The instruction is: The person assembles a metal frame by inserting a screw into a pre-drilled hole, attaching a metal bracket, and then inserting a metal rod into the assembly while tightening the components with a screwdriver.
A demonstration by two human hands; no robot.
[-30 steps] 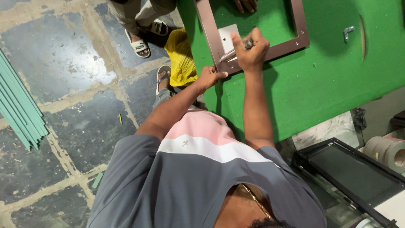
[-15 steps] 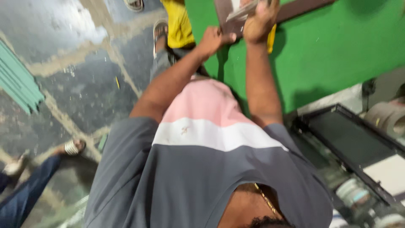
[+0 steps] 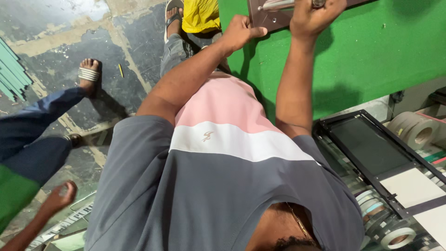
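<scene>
The right hand (image 3: 316, 16) is clenched around a slim silvery tool (image 3: 278, 4) at the top edge of the view; the tool lies across a brown frame piece (image 3: 274, 19) that rests on the green work surface (image 3: 371, 56). The tool's working end is cut off by the picture edge. The left hand (image 3: 239, 33) sits just left of the frame piece, fingers curled into a loose fist with the thumb extended toward the frame's lower edge; it grips nothing that can be seen, and whether it touches the frame cannot be told.

Both forearms reach up from the wearer's grey, white and pink shirt (image 3: 223, 153), which fills the centre of the view and hides the near edge of the green surface.

Left of the left hand, a yellow cloth (image 3: 200, 15) lies beside a sandalled foot (image 3: 173, 14) on the stone floor (image 3: 60, 42). Right of the shirt, a black-framed glass panel (image 3: 371, 144) stands near rolls of tape (image 3: 416, 130).

At far left, another person's hand (image 3: 60, 197), a blue sleeve (image 3: 32, 125) and a bare foot (image 3: 87, 69) are well apart from the work. Green strips (image 3: 11, 74) lie at the left edge.
</scene>
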